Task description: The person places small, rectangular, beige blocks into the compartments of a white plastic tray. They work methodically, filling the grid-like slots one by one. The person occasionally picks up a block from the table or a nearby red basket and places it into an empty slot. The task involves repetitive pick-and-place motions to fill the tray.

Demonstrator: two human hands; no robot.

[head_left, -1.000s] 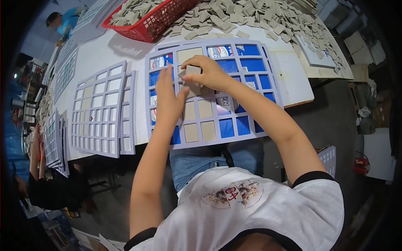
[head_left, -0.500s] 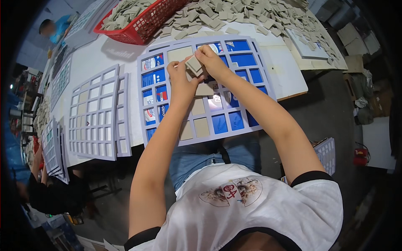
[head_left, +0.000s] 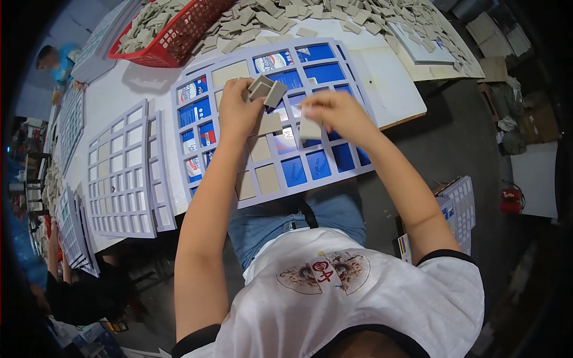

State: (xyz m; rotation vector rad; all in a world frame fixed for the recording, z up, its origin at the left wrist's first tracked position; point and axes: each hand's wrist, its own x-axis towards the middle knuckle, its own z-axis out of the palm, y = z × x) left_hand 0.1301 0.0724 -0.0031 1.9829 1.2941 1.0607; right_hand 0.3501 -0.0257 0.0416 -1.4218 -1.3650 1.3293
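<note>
My left hand [head_left: 237, 113] is closed around several small beige tiles [head_left: 274, 94], which jut out loosely past its fingertips. Between the thumb and fingers of my right hand [head_left: 345, 114] is a single beige tile [head_left: 310, 127], tilted over an opening. Both hands are above a pale lavender grid frame [head_left: 271, 196] with blue printed sheets [head_left: 294, 172] showing through. A few openings near the front hold beige tiles [head_left: 267, 179]; a bigger beige panel [head_left: 231, 73] fills one at the back. Another tile [head_left: 268, 123] lies by my left wrist.
Behind the frame stands a red plastic basket [head_left: 173, 45] of beige tiles, beside a wide loose pile [head_left: 262, 21]. More grid frames [head_left: 119, 173] lie to the left on the white table [head_left: 391, 89]. A person [head_left: 59, 62] is at the far left.
My right hand has parted from my left, moving right and nearer with one tile. The tiles in my left hand now sit spread apart. The whole view has shifted slightly.
</note>
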